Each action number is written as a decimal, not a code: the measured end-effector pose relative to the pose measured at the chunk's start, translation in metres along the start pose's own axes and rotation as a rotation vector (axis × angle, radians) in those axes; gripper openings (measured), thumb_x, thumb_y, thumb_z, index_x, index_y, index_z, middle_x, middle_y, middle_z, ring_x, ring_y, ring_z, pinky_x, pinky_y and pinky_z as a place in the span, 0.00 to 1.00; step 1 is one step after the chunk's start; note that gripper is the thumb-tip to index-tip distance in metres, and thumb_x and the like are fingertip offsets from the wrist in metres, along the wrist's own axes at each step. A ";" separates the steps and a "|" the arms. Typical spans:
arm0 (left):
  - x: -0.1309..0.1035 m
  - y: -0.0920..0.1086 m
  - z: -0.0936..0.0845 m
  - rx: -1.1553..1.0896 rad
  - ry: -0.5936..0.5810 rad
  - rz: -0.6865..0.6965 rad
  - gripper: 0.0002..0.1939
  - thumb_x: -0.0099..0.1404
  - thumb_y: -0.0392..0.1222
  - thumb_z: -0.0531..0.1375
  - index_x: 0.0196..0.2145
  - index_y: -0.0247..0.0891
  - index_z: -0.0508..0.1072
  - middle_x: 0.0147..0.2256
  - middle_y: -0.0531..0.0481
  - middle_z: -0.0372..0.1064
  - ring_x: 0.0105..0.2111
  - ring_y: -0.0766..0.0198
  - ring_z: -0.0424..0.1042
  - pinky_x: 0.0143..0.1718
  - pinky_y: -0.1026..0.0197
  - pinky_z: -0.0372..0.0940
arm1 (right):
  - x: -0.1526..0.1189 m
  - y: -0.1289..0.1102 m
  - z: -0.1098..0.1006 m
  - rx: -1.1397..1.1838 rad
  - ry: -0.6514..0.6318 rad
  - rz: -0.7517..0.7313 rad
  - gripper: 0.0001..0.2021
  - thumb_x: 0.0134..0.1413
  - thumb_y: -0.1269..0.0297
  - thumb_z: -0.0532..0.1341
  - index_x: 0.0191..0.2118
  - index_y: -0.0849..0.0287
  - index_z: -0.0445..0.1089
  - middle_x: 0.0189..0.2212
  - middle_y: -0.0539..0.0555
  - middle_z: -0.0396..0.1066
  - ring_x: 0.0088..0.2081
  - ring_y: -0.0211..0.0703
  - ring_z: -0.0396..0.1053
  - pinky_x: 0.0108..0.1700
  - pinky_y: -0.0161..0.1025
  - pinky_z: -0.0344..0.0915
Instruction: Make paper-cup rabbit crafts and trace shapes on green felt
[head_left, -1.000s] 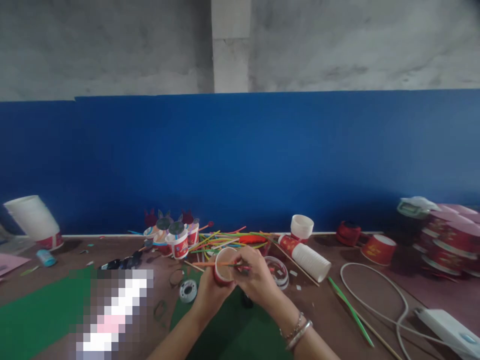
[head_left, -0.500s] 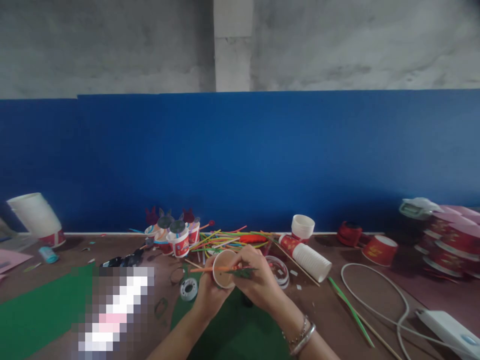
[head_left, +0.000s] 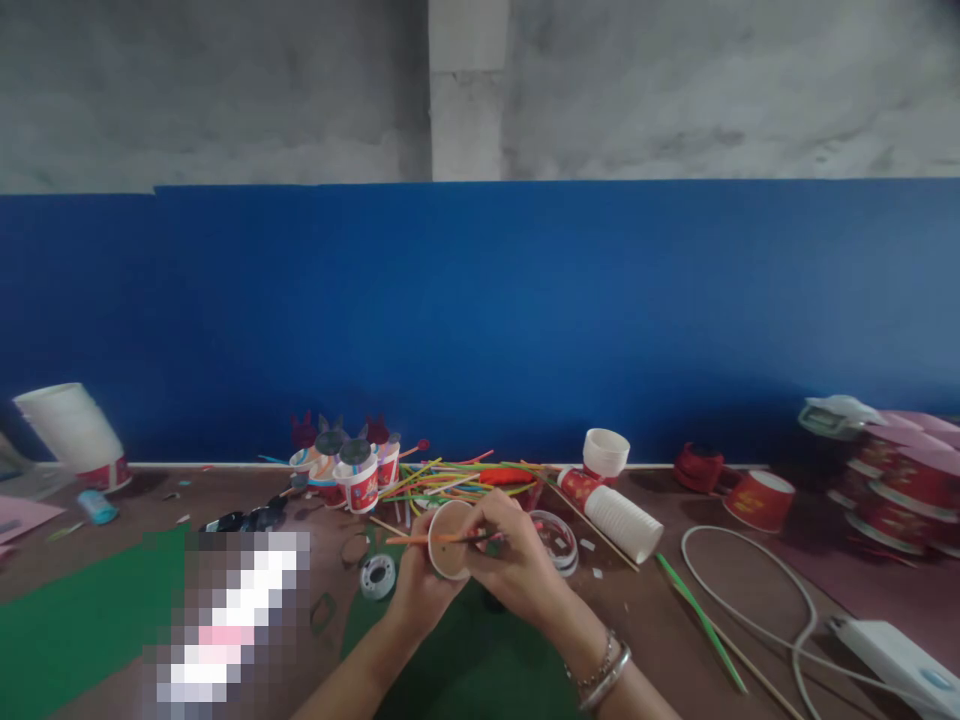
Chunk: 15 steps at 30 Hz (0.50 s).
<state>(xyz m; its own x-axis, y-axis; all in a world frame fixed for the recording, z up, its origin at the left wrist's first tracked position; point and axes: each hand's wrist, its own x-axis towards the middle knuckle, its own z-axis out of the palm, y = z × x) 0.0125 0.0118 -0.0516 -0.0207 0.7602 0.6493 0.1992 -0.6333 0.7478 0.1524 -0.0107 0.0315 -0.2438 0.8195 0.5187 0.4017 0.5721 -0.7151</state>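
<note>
Head view: at the far edge of the green mat (head_left: 472, 665), a paper cup (head_left: 451, 564) is crossed at its mouth by an orange stick (head_left: 410, 540); good handling would keep the cup steady, its wall undented, and the stick straight. Left hand (head_left: 418, 592): curled closed around the cup. Right hand (head_left: 514, 555): thumb and fingers nearly together, pinching the stick beside the rim.

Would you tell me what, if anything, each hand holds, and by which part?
Left hand: the round white-rimmed paper cup, around its outer side. Right hand: the slim orange stick, apparently pinched near its darker right end.
</note>
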 end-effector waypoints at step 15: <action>-0.002 -0.005 0.000 0.091 -0.026 -0.040 0.13 0.51 0.38 0.63 0.36 0.39 0.70 0.35 0.49 0.73 0.39 0.55 0.73 0.41 0.51 0.69 | 0.001 -0.004 0.001 -0.082 0.033 -0.104 0.10 0.37 0.80 0.58 0.26 0.57 0.65 0.25 0.48 0.64 0.32 0.41 0.61 0.39 0.39 0.55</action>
<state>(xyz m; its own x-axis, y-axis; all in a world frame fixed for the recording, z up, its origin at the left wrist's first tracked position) 0.0114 0.0137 -0.0562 -0.0051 0.7888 0.6146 0.2867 -0.5876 0.7566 0.1495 -0.0119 0.0348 -0.2588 0.7535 0.6044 0.4470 0.6481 -0.6165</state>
